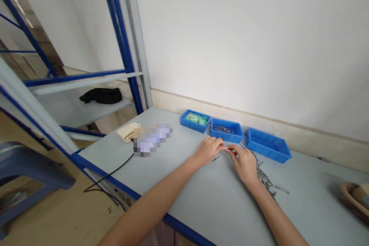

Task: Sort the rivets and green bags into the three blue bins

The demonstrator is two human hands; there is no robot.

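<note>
My left hand [210,150] and my right hand [245,163] meet over the grey table [184,184], fingertips pinched close together. Something small and pale may be between them, too small to make out. Just below the fingers lies a single small metal pin-like piece [216,158]. Beside and partly behind my right hand and forearm spreads a pile of slim metal fasteners [263,177], perhaps bolts or rivets. Beyond the hands stands a blue bin [230,137] with similar metal pieces in it. To its left, another blue bin [191,125] holds green-and-white packets.
A third blue bin [271,153] stands at the right of the row, along the wall. On the table's left lie a blurred-out purple item [152,142] with a black cable and a cream-coloured object [127,132]. A brown basket [353,200] sits far right; a blue stool [34,169] stands left.
</note>
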